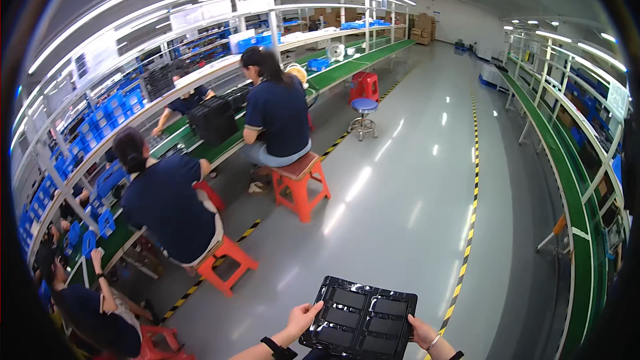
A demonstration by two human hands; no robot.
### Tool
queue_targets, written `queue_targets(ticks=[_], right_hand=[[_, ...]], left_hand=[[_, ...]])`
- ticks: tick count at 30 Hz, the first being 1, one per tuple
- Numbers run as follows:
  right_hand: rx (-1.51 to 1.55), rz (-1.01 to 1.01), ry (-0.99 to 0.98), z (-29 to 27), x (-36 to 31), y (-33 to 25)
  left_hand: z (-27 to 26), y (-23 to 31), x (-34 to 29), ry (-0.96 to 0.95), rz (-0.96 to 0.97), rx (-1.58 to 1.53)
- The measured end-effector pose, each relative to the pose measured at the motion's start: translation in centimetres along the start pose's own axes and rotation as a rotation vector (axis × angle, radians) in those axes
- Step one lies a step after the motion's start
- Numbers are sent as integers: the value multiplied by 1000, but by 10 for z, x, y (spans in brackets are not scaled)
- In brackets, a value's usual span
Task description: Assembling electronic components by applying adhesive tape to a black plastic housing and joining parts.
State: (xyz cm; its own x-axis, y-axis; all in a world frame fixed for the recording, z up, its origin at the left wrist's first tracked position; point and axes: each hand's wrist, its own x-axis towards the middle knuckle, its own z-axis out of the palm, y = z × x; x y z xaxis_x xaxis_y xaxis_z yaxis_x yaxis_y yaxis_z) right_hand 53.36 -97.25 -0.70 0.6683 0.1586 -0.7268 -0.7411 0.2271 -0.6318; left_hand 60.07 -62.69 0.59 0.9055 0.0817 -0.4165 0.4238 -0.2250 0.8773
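Note:
A shiny black plastic tray (364,308) with several rectangular pockets is held out in front of me, low in the picture. Dark flat pieces appear to lie in the pockets, though I cannot tell them apart from the tray floor. My left hand (305,318) grips its left edge, thumb on top. On the opposite edge, my right hand (423,332) pinches the rim the same way. A black band is on my left wrist; a bracelet and a dark band are on my right. The fingers under the tray are hidden.
On the left, several people in dark blue shirts sit on orange-red stools (301,183) along a green conveyor bench (333,75) with blue bins. A blue round stool (364,105) stands in the aisle. Yellow-black floor tape (474,193) and another green bench (563,180) run along the right.

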Motion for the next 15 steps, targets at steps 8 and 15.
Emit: queue_targets(ticks=[8,15], right_hand=[[59,-148,196,-58,63,-157],[109,-174,238,-103,140,-268]], left_hand=[[88,126,195,-238,108,23],[148,189,315,-225,159,14]])
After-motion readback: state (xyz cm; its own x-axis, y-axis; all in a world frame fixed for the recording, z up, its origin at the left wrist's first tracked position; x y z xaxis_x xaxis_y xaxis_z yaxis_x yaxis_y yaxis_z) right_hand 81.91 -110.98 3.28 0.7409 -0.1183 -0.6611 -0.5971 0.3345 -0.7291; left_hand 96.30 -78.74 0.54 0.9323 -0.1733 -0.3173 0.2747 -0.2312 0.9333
